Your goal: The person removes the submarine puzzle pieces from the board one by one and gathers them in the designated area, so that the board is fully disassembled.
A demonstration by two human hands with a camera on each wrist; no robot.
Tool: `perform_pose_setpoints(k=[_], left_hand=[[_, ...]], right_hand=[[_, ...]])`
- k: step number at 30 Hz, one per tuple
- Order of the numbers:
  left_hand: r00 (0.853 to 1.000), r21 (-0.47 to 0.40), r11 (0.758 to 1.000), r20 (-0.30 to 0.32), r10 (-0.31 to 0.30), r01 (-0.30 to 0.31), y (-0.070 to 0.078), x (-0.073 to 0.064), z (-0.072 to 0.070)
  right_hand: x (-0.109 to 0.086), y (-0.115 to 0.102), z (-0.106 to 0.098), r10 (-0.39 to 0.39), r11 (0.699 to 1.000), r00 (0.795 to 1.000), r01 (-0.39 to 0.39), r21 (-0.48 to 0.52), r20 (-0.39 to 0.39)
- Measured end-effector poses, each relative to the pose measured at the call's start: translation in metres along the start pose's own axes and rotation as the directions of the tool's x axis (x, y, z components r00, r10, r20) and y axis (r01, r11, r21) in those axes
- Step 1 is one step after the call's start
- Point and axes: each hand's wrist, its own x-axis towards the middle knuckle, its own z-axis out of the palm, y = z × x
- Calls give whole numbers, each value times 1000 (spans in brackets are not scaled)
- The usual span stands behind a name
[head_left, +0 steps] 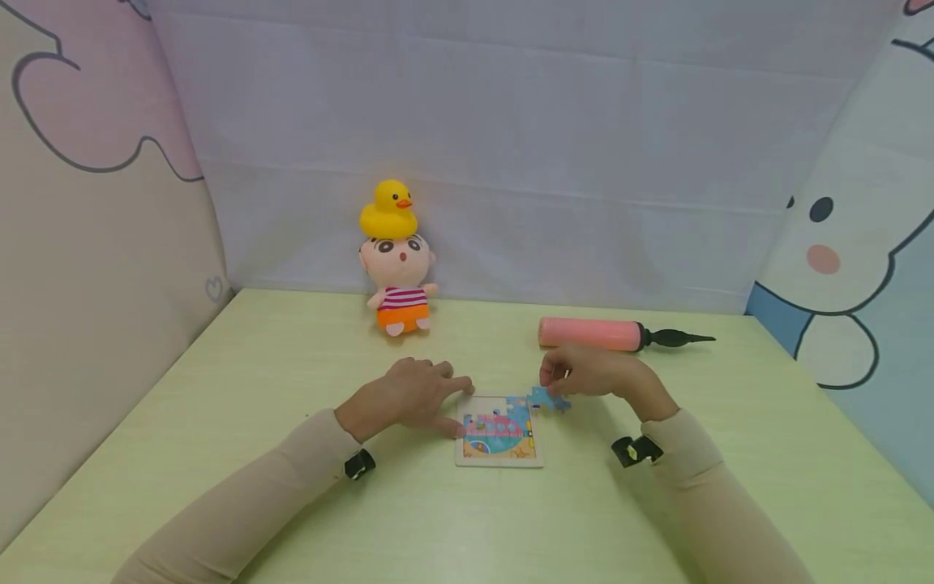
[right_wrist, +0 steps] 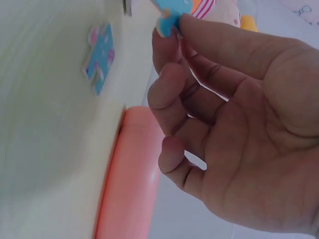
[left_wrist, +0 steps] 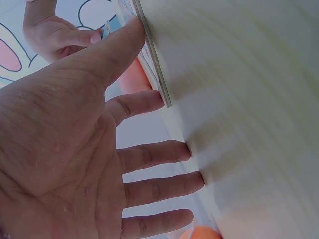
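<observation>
A square jigsaw board (head_left: 499, 463) with a pale border lies on the table, partly filled with a colourful sea picture; its upper left area shows bare backing. My left hand (head_left: 416, 395) rests at the board's left side, fingers spread and straight. In the left wrist view its thumb (left_wrist: 124, 42) and index finger touch the board's edge. Between thumb and index finger, my right hand (head_left: 594, 371) pinches a small blue puzzle piece (right_wrist: 168, 24) close to the board's upper right corner. Another blue puzzle piece (right_wrist: 101, 59) lies on the table below that hand.
Behind my right hand lies a pink hand pump (head_left: 591, 333) with a black nozzle (head_left: 674, 337). A plush doll (head_left: 401, 280) sits at the back left with a yellow rubber duck (head_left: 390, 215) on its head. A pale cloth (head_left: 511, 162) hangs behind the table.
</observation>
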Motion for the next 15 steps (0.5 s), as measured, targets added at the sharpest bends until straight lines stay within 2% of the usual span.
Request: perform_pose_setpoints(k=[8, 15], left_hand=[[1000, -6, 1000, -16, 11, -11, 1, -1, 1], [1000, 4, 1000, -20, 9, -9, 0, 0, 2]], right_hand=[[-7, 17, -10, 76, 995, 995, -79, 55, 59], [-13, 34, -16, 140, 987, 987, -145, 67, 78]])
